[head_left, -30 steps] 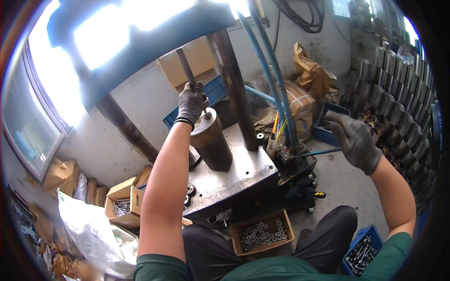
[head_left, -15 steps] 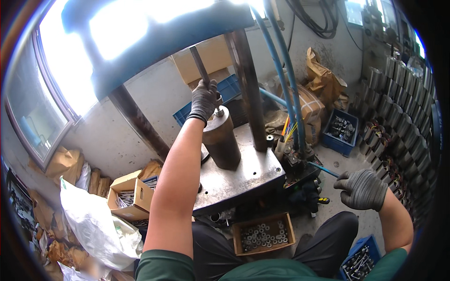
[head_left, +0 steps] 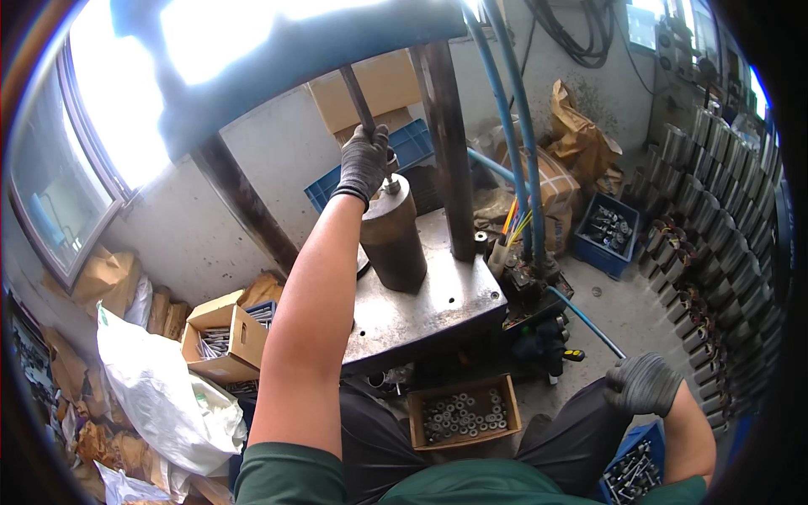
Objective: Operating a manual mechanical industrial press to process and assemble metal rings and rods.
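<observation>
A grey-gloved left hand, my left hand [head_left: 364,164], is closed around a dark metal bar [head_left: 356,97] that reaches up to the blue press beam. Just below it stands a thick steel cylinder [head_left: 393,244], upright on the press's metal table [head_left: 421,324]. A short narrow shaft end [head_left: 390,185] sticks out of the cylinder's top, close to my fingers; whether they touch it is hidden. At the lower right, my right hand [head_left: 645,385], also gloved, has its fingers curled at the end of a long blue lever [head_left: 585,320].
The blue press beam [head_left: 311,63] spans two dark columns [head_left: 446,151]. A wooden box [head_left: 465,440] of small rings sits between my legs. Blue bins [head_left: 606,252] of metal parts, stacked metal cylinders [head_left: 703,227], a carton of rods [head_left: 220,341] and a white sack [head_left: 164,391] surround the press.
My right hand has moved down with the lever's end, which now slopes more steeply. My left hand keeps its grip on the bar. The whole view has shifted slightly.
</observation>
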`<action>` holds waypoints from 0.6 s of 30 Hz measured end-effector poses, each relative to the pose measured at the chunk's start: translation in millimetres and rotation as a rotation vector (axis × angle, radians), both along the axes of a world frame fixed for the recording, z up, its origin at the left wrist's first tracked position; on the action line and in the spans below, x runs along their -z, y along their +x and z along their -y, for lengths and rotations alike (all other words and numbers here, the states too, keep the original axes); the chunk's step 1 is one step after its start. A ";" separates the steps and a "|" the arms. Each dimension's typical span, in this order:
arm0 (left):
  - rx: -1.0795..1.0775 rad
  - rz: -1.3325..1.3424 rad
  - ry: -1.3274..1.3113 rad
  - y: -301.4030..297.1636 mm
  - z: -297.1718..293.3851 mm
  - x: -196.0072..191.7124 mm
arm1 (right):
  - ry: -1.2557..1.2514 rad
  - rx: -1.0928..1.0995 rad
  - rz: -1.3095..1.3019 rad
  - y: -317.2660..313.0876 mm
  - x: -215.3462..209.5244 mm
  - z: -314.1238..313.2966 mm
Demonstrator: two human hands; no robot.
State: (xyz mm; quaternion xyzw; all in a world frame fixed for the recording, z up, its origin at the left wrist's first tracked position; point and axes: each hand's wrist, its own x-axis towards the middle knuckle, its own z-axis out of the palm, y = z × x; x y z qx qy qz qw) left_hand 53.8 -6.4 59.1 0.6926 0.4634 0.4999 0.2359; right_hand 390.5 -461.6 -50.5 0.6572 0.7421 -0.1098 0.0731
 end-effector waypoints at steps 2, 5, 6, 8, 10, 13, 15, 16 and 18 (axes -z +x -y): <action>0.013 0.017 -0.012 -0.1 -4.0 3.3 | 0.000 -0.050 -0.050 2.3 -12.9 -7.9; 0.046 0.115 -0.081 -2.8 -8.6 6.5 | 0.207 -0.034 -0.165 6.6 -21.9 -19.7; 0.028 0.088 -0.054 -5.8 -11.9 7.9 | 0.208 -0.033 -0.165 4.8 -28.4 -24.4; 0.015 0.061 -0.031 -3.4 -10.7 8.7 | 0.235 -0.049 -0.160 -0.6 -39.3 -30.0; 0.054 0.148 -0.078 2.5 -1.8 8.0 | 0.238 -0.026 -0.166 2.0 -30.9 -25.8; 0.024 0.087 -0.057 0.8 -5.3 7.3 | -0.053 -0.063 0.000 7.8 -9.1 -12.1; 0.025 0.077 -0.041 0.8 -11.5 9.9 | -0.045 -0.037 -0.025 10.4 -5.7 -6.0; 0.026 0.064 -0.024 0.4 -14.4 10.6 | -0.035 -0.011 -0.053 10.3 -6.5 -4.6; 0.010 0.046 -0.018 -2.8 -13.3 10.3 | 0.123 0.001 -0.132 2.6 -23.5 -17.8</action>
